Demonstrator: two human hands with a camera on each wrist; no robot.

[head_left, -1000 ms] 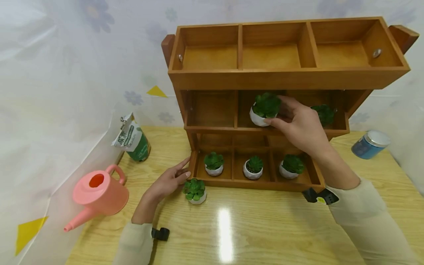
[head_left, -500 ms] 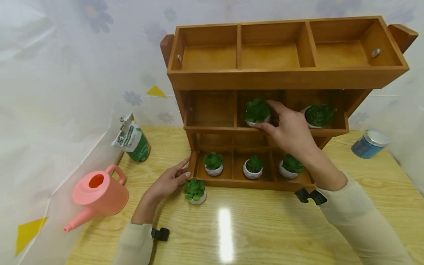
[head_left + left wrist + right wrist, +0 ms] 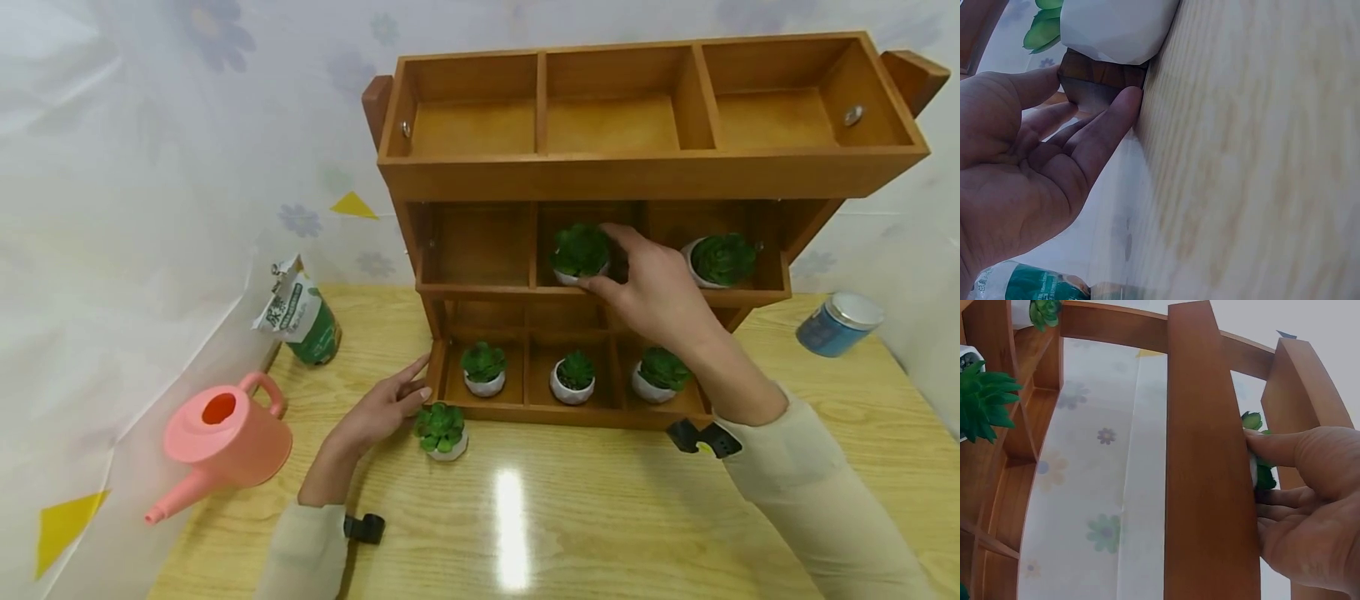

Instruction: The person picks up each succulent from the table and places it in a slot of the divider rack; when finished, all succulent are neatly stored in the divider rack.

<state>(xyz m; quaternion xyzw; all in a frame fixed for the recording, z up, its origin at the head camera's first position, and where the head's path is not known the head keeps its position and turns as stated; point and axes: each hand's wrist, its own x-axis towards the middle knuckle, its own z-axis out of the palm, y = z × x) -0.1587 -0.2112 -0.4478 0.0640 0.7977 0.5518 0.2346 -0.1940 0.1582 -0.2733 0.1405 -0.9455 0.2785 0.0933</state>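
Observation:
My right hand [image 3: 660, 287] holds a small potted succulent [image 3: 581, 250] in the middle compartment of the middle tier of a wooden plant shelf [image 3: 652, 179]. Thumb and fingers grip the white pot from its right side. In the right wrist view the tier's front board hides most of that pot. Down at the shelf's lower left corner, my left hand [image 3: 382, 408] grips the end of the bottom tier, its fingertips on either side of the wood [image 3: 1094, 78]. Just beside it, another potted succulent [image 3: 442, 432] stands on the table in front of the shelf.
Three potted succulents, one of them central [image 3: 573, 379], fill the bottom tier; another [image 3: 720, 260] sits in the middle tier's right compartment. A pink watering can [image 3: 228, 437] and green-white pouch [image 3: 303, 321] stand left. A blue jar [image 3: 838, 327] stands right.
My right hand has moved left and slightly down with the succulent, into the middle compartment, uncovering the succulent at right. During the last half second it has stayed nearly still. My left hand has not moved.

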